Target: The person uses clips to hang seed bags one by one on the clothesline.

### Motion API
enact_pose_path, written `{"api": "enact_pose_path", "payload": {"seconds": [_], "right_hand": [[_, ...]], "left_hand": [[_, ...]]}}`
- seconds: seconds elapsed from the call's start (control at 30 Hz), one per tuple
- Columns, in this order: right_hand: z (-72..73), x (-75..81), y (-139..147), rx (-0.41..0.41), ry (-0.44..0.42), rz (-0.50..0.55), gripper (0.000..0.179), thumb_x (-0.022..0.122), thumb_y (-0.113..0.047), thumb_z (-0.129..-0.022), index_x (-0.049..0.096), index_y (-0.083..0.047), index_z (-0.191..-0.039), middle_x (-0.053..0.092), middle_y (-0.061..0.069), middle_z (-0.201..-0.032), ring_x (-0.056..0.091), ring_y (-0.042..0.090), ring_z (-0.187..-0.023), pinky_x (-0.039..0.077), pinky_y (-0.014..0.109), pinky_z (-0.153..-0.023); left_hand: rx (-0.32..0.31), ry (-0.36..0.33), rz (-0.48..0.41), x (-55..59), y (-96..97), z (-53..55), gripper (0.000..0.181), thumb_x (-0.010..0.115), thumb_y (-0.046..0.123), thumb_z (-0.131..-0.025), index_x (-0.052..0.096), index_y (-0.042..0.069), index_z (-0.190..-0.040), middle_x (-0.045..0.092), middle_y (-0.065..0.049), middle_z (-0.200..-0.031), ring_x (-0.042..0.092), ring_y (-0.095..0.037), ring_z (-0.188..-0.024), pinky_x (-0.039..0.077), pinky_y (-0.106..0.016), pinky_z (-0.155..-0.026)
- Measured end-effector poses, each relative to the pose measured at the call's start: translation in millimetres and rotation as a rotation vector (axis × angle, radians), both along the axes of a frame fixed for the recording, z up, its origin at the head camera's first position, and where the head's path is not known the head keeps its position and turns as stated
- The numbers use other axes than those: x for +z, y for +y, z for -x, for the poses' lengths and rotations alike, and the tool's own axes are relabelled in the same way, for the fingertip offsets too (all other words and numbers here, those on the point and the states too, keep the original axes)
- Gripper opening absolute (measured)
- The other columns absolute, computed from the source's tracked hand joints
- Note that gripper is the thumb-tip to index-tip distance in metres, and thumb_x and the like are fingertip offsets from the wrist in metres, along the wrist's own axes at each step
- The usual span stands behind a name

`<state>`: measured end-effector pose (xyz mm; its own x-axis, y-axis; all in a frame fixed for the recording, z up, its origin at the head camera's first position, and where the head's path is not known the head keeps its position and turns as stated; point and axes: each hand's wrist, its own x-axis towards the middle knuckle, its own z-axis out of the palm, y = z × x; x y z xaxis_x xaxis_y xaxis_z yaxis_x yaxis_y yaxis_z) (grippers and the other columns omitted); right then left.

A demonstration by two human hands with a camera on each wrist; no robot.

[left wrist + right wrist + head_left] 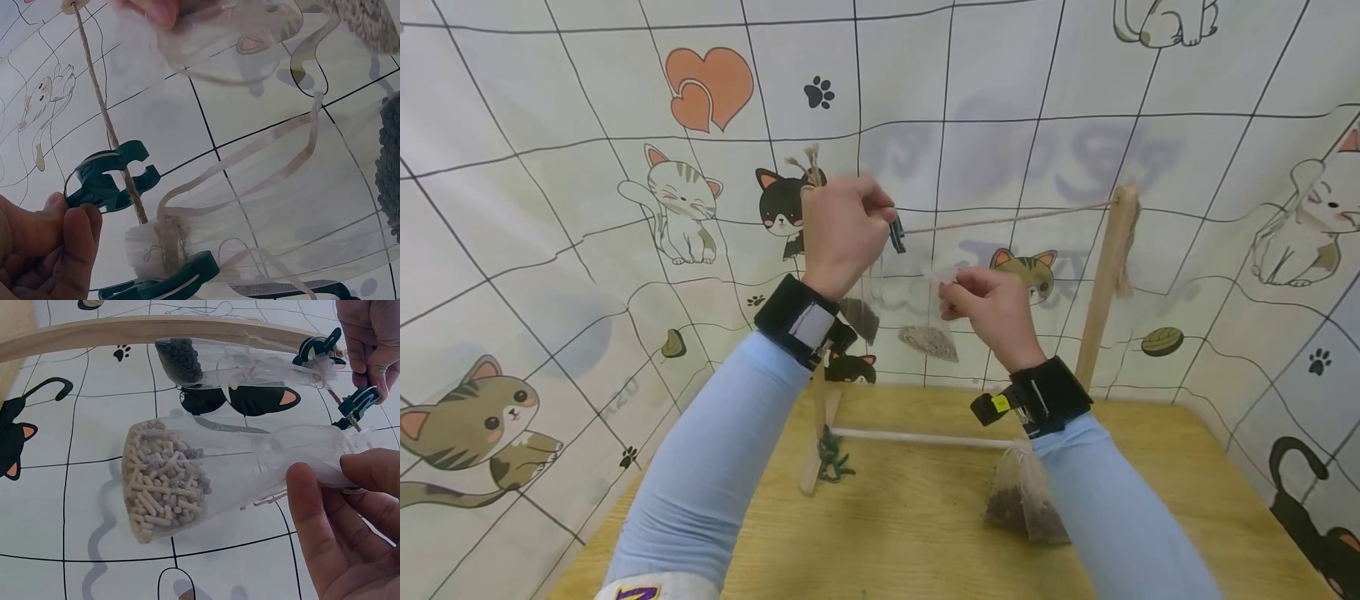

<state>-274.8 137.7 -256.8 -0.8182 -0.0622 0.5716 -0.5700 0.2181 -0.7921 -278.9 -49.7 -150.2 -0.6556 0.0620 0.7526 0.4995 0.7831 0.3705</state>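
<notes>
My left hand (846, 233) pinches a green plastic clip (97, 187) by its handles. The clip's jaws stand apart around a twine line (103, 106). Between the thumb and fingers of my right hand (996, 312) is the gathered top of a clear mesh pouch (162, 481); pale pellets fill its bottom. It hangs below the line, apart from the clip. A second pouch (181, 362), holding dark grains, hangs from the line by another green clip (181, 278). Part of the line near the left post is hidden behind my left hand.
The twine runs to a wooden post (1101, 308) on the right. A pale rod (925, 437) crosses low between the posts. On the wooden table (895, 542) lie a bunch of green clips (831, 454) and a translucent bag (1037, 500) with dark contents.
</notes>
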Motion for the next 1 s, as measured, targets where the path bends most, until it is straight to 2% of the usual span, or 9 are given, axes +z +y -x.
{"api": "enact_pose_path", "payload": {"seconds": [0.13, 0.27, 0.53, 0.57, 0.67, 0.7, 0.8, 0.9, 1.0], "right_hand": [[6.8, 7.2, -7.2, -0.005, -0.003, 0.009, 0.024, 0.065, -0.025, -0.086, 0.067, -0.002, -0.093, 0.064, 0.016, -0.077, 0.066, 0.022, -0.068, 0.054, 0.034, -0.071], [13.9, 13.2, -13.5, -0.009, -0.01, 0.008, 0.025, 0.064, -0.025, -0.086, 0.067, -0.002, -0.094, 0.065, 0.016, -0.078, 0.066, 0.022, -0.068, 0.054, 0.033, -0.071], [19.9, 22.5, -22.7, 0.008, -0.043, 0.016, 0.023, 0.066, -0.028, -0.085, 0.068, -0.007, -0.095, 0.066, 0.013, -0.081, 0.067, 0.022, -0.07, 0.054, 0.032, -0.073], [20.0, 23.2, -23.7, 0.012, -0.044, 0.014, 0.023, 0.066, -0.028, -0.085, 0.068, -0.007, -0.095, 0.066, 0.013, -0.081, 0.067, 0.022, -0.071, 0.054, 0.032, -0.074], [19.8, 25.3, -26.7, 0.031, -0.038, 0.012, 0.022, 0.065, -0.027, -0.085, 0.068, -0.007, -0.095, 0.067, 0.013, -0.082, 0.067, 0.022, -0.071, 0.054, 0.032, -0.074], [19.9, 25.9, -27.5, 0.035, -0.035, 0.009, 0.022, 0.064, -0.026, -0.086, 0.068, -0.006, -0.095, 0.067, 0.013, -0.082, 0.067, 0.022, -0.071, 0.054, 0.032, -0.074], [19.9, 27.1, -29.1, 0.041, -0.02, 0.003, 0.023, 0.063, -0.024, -0.087, 0.068, -0.004, -0.097, 0.068, 0.013, -0.082, 0.067, 0.022, -0.07, 0.054, 0.032, -0.074], [20.4, 26.5, -29.3, 0.03, -0.014, -0.001, 0.024, 0.062, -0.022, -0.087, 0.068, -0.003, -0.101, 0.068, 0.014, -0.082, 0.067, 0.022, -0.069, 0.054, 0.031, -0.073], [21.1, 25.6, -29.3, 0.022, -0.017, -0.006, 0.025, 0.061, -0.021, -0.087, 0.067, -0.003, -0.103, 0.068, 0.014, -0.083, 0.067, 0.022, -0.069, 0.054, 0.031, -0.072]], "left_hand": [[0.027, -0.037, 0.012, 1.0, 0.3, -1.1, 0.007, 0.065, 0.021, -0.083, 0.072, 0.021, -0.083, 0.067, 0.008, -0.074, 0.056, -0.008, -0.075, 0.025, -0.035, -0.099], [0.028, -0.078, 0.019, 0.7, 0.4, -1.7, 0.007, 0.065, 0.021, -0.082, 0.072, 0.021, -0.083, 0.068, 0.009, -0.075, 0.056, -0.008, -0.074, 0.03, -0.032, -0.094], [0.024, -0.111, 0.01, -1.0, -0.2, -2.5, 0.007, 0.066, 0.021, -0.082, 0.073, 0.02, -0.085, 0.068, 0.008, -0.076, 0.055, -0.009, -0.074, 0.038, -0.026, -0.074], [0.027, -0.113, 0.017, -1.2, 0.0, -2.5, 0.007, 0.066, 0.022, -0.082, 0.073, 0.02, -0.085, 0.068, 0.009, -0.076, 0.055, -0.009, -0.074, 0.037, -0.026, -0.075], [0.059, -0.113, 0.066, -1.2, 0.6, -2.6, 0.008, 0.066, 0.026, -0.081, 0.073, 0.024, -0.085, 0.067, 0.012, -0.078, 0.056, -0.007, -0.081, 0.032, -0.03, -0.092], [0.057, -0.122, 0.077, -1.2, 0.7, -2.7, 0.008, 0.066, 0.027, -0.082, 0.073, 0.024, -0.086, 0.068, 0.012, -0.079, 0.056, -0.007, -0.081, 0.032, -0.031, -0.092], [-0.005, -0.181, 0.075, -0.3, 1.3, -3.3, 0.012, 0.067, 0.023, -0.081, 0.073, 0.019, -0.092, 0.067, 0.008, -0.084, 0.056, -0.008, -0.083, 0.038, -0.029, -0.089], [-0.107, -0.274, 0.045, 1.3, 1.9, -3.9, 0.019, 0.069, 0.017, -0.08, 0.071, 0.011, -0.098, 0.066, 0.001, -0.084, 0.058, -0.011, -0.078, 0.044, -0.024, -0.063], [-0.145, -0.323, 0.08, 4.4, 1.6, -5.3, 0.023, 0.071, 0.019, -0.078, 0.069, 0.009, -0.098, 0.065, -0.001, -0.083, 0.058, -0.013, -0.077, 0.046, -0.024, -0.062]]}}
